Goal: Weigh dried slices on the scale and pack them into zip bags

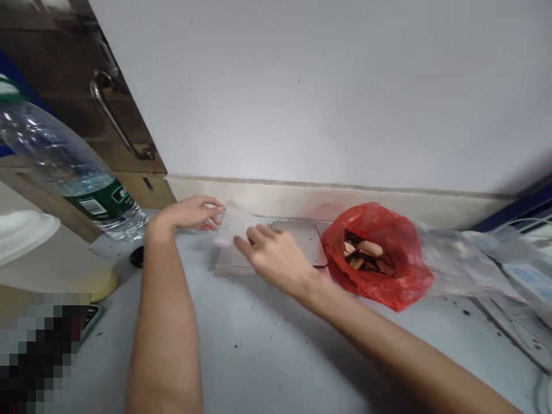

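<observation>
A thin white pouch (pixel 237 224), smeared by motion, stands raised over a flat stack of white pouches (pixel 235 263) on the grey table. My right hand (pixel 273 253) has its fingers curled and closed at the raised pouch's right side; the exact grip is partly hidden. At the pouch's left edge, my left hand (pixel 192 213) is open, its fingers apart and the tips close to the edge; I cannot tell if they touch it. Behind my right hand lies a flat scale with a pale top (pixel 304 241). Beside it, a red plastic bag (pixel 379 221) stands open with brown and pale dried pieces (pixel 366 253) inside.
A big water bottle (pixel 77 161) and a white tub (pixel 43 253) stand left. Clear plastic bags (pixel 461 259) lie right of the red bag. A wall (pixel 323 103) rises behind the table (pixel 241 362). Dark crumbs are scattered about. A metal handle (pixel 116 123) is at upper left.
</observation>
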### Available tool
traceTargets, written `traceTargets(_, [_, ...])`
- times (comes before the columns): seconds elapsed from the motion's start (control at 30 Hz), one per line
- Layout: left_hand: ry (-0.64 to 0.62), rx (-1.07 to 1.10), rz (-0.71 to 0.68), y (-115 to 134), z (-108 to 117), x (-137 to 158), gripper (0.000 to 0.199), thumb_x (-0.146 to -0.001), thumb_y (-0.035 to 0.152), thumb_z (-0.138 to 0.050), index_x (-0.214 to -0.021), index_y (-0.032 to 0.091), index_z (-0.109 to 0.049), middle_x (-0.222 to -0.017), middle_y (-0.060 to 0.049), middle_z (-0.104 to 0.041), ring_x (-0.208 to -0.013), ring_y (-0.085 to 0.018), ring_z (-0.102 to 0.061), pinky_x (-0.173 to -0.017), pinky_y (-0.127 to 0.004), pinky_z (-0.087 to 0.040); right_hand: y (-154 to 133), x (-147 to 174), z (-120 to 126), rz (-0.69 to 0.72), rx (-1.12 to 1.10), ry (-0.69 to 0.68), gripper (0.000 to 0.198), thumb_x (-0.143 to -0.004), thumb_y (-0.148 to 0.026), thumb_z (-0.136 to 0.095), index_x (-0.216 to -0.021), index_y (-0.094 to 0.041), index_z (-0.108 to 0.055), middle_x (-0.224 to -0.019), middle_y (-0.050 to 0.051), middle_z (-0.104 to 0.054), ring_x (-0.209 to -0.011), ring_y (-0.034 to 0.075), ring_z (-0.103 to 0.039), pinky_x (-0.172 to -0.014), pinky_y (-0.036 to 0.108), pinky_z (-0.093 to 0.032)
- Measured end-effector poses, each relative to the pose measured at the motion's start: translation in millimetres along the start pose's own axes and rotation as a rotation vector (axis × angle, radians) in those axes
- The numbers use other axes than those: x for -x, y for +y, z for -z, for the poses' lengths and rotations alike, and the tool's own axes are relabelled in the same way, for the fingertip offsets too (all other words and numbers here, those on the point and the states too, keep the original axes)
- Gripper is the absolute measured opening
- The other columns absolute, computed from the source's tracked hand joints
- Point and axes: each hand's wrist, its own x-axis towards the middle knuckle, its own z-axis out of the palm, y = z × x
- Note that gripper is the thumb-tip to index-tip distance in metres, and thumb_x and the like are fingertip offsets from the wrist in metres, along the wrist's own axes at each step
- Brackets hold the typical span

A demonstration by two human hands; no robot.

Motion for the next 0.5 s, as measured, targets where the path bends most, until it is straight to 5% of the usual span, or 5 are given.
traceTargets(0.07, [-0.075,0.008,0.083,-3,-3,-3,0.026,-0.068,0.045,-0.069,-0.082,0.024,-0.062,-0.071,-0.003,-0.073,-0.075,-0.023,-0.074,-0.067,-0.027,-0.055,-13,-4,-12,0.092,0.0,-0.15,0.037,-0.1,-0.001,-0.043,-0.116,-0.014,-0.074,-0.101,0.015,-0.074,-0.095,0.024,-0.069,-0.064,0.03,-0.052])
traceTargets(0.17, [-0.144,-0.049,0.03,-1,-11,-10,0.022,-0.068,0.042,-0.068,-0.078,0.024,-0.061,-0.057,0.001,-0.063,-0.068,-0.02,-0.069,-0.065,-0.025,-0.052,-18,-4,-27,0.131,-0.04,-0.274,0.033,-0.104,-0.008,-0.043,-0.118,-0.013,-0.072,-0.109,0.016,-0.073,-0.102,0.026,-0.069,-0.069,0.033,-0.057])
traceTargets(0.33, [-0.307,-0.233,-0.052,14,-35,-23,0.041,-0.072,0.035,-0.064,-0.11,0.023,-0.071,-0.074,0.001,-0.07,-0.076,-0.018,-0.068,-0.072,-0.022,-0.051,-14,-2,-36,0.112,-0.052,-0.322,0.034,-0.105,-0.009,-0.042,-0.123,-0.014,-0.07,-0.111,0.017,-0.072,-0.107,0.027,-0.069,-0.075,0.037,-0.06])
traceTargets(0.5, [-0.284,-0.395,0.029,21,-61,-35,0.063,-0.074,0.039,-0.068,-0.135,0.024,-0.063,-0.074,0.0,-0.071,-0.068,-0.021,-0.067,-0.063,-0.027,-0.051,-19,2,-37,0.111,-0.081,-0.284,0.036,-0.103,-0.005,-0.041,-0.121,-0.01,-0.071,-0.11,0.018,-0.073,-0.107,0.028,-0.071,-0.076,0.037,-0.059])
